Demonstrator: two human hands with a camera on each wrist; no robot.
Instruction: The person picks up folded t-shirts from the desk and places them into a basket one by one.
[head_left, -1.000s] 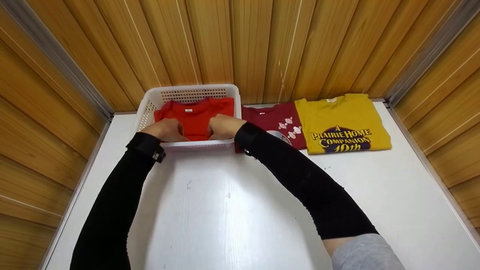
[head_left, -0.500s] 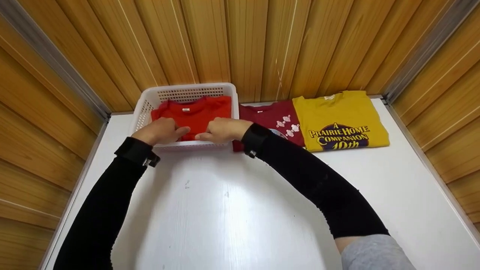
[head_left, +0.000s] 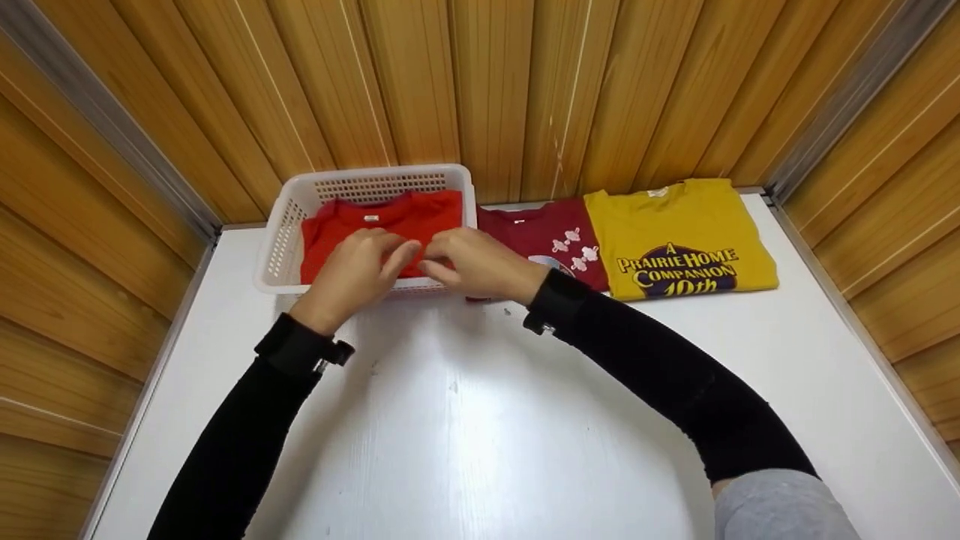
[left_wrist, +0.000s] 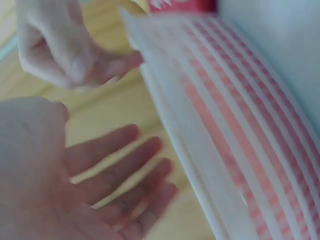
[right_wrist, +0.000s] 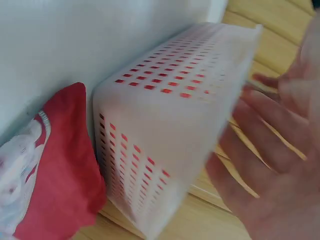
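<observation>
A folded red T-shirt [head_left: 334, 236] lies inside a white plastic basket [head_left: 279, 251], with a darker red edge showing behind its collar. My left hand [head_left: 358, 266] hovers over the basket's front rim, thumb apart from the fingers. In the left wrist view its fingers spread beside the basket wall [left_wrist: 200, 145] and hold nothing. Close by on the right, my right hand [head_left: 480, 262] is over the front right part of the rim. The right wrist view shows its loosely extended fingers [right_wrist: 265, 135] beyond the rim, with no cloth in them.
Right of the basket lies a folded maroon T-shirt [head_left: 547, 217] with pale flower prints. Beside it is a folded yellow T-shirt [head_left: 675, 217] with lettering. All stand on a white table [head_left: 465, 420] against a wood-patterned back wall [head_left: 495, 90], with side walls left and right.
Both hands have lifted off the red T-shirt and front rim and drawn back toward me, shifting right. The red T-shirt stays in the basket; the other T-shirts have not moved.
</observation>
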